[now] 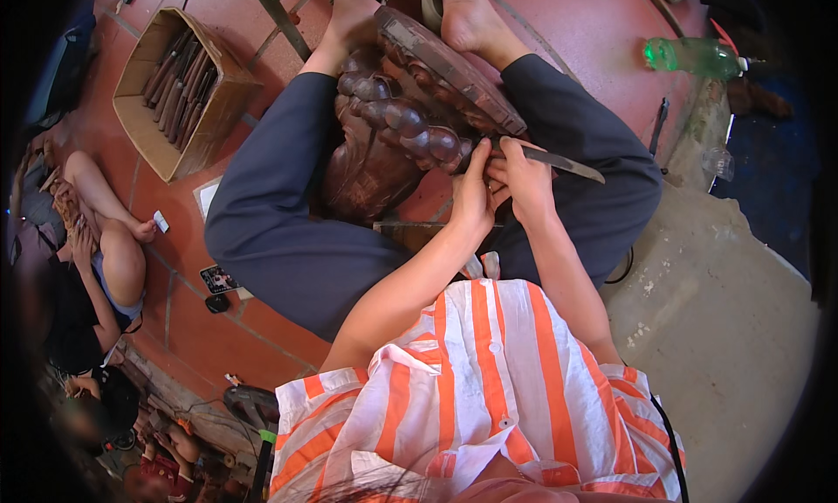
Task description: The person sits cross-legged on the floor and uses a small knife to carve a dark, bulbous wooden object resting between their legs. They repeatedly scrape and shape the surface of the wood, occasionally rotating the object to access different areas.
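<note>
A dark reddish-brown wood carving (371, 150) with rounded, glossy knobs stands on the floor between my bent legs. Its thick slab-like part (449, 71) slants toward the right. My right hand (524, 178) is closed on a knife-like tool whose long, narrow blade (567, 163) points out to the right over my thigh. Close against it, my left hand (472, 189) is closed at the carving's near right end, thumb pointing forward. Its fingers are partly hidden, and what they grip cannot be made out.
At the left, a cardboard box (223, 97) holds many wooden-handled tools (182, 88). A phone (218, 279) lies on the red tiles beside my left knee. Other people (96, 241) sit at far left. A green plastic bottle (694, 58) lies at far right, beyond a concrete slab (707, 311).
</note>
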Available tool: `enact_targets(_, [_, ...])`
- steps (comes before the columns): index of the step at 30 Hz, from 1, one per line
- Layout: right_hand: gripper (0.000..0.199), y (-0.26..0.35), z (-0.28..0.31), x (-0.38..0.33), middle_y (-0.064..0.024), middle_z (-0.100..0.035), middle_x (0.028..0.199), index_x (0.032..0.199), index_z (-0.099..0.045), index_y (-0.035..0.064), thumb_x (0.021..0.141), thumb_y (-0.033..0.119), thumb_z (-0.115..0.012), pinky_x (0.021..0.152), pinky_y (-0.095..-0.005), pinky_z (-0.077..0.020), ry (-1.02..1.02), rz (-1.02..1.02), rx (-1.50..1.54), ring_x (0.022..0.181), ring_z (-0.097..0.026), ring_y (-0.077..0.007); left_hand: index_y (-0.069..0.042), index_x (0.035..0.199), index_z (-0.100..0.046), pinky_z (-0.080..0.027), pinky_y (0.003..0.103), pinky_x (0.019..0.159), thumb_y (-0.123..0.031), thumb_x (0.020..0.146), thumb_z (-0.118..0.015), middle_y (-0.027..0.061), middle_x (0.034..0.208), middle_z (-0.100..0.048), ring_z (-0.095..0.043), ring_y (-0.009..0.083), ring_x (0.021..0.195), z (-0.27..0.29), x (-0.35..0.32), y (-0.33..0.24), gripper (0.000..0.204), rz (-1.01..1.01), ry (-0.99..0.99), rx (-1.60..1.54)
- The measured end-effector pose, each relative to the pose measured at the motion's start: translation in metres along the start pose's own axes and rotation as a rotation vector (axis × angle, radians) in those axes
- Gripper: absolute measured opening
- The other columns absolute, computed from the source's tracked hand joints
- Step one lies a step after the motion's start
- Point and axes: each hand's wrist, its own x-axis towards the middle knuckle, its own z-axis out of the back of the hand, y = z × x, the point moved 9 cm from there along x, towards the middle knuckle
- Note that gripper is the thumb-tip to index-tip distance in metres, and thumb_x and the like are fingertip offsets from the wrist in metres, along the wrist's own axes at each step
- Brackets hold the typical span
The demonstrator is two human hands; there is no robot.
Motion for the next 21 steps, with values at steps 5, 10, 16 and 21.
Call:
enact_targets(5, [0.029,0.007,-0.013,0.006,-0.0034,-0.059,0.062,0.080,-0.065,-0.0053,0.091,0.020,-0.056,0.054,-0.0262,-0.0431,0.218,0.188,-0.244,0.059,-0.056,-0.0096,-0.010,0.105,-0.058,-0.050,0.028,0.082,-0.050,0.092,-0.055,0.0031,0.096,-0.063,-0.062,0.0146,0.092,-0.005,0.000,-0.001,0.042,0.015,0.142,-0.266])
enact_targets(10, [0.027,-0.003,0.004,0.003,-0.0089,-0.064,0.077,0.090,-0.064,-0.0063,0.091,0.020,-0.057,0.060,-0.0280,-0.0499,0.041,-0.010,-0.018,0.067,-0.061,-0.0144,-0.011,0.101,-0.058,-0.052,0.029,0.074,-0.042,0.091,-0.060,0.0016,0.090,-0.062,-0.063,0.0139,0.083,-0.001,-0.003,-0.004,0.033,-0.027,-0.037,-0.079])
enact_targets(16, [0.028,0.017,-0.018,0.002,-0.0023,-0.059,0.060,0.079,-0.066,-0.0030,0.090,0.020,-0.055,0.050,-0.0276,-0.0382,0.214,0.296,-0.190,0.054,-0.049,-0.0088,-0.012,0.100,-0.058,-0.053,0.027,0.071,-0.043,0.091,-0.060,0.0011,0.087,-0.062,-0.063,0.0119,0.079,-0.013,-0.003,-0.005,0.032,0.032,0.100,-0.334])
enact_targets(21, [0.025,-0.008,-0.002,0.007,-0.0078,-0.063,0.071,0.084,-0.065,-0.0062,0.090,0.017,-0.057,0.059,-0.0267,-0.0493,0.082,0.014,0.020,0.062,-0.060,-0.0143,-0.013,0.095,-0.058,-0.052,0.025,0.066,-0.041,0.091,-0.062,-0.0019,0.082,-0.059,-0.060,0.0088,0.072,-0.002,-0.003,-0.008,0.029,-0.069,-0.002,-0.154])
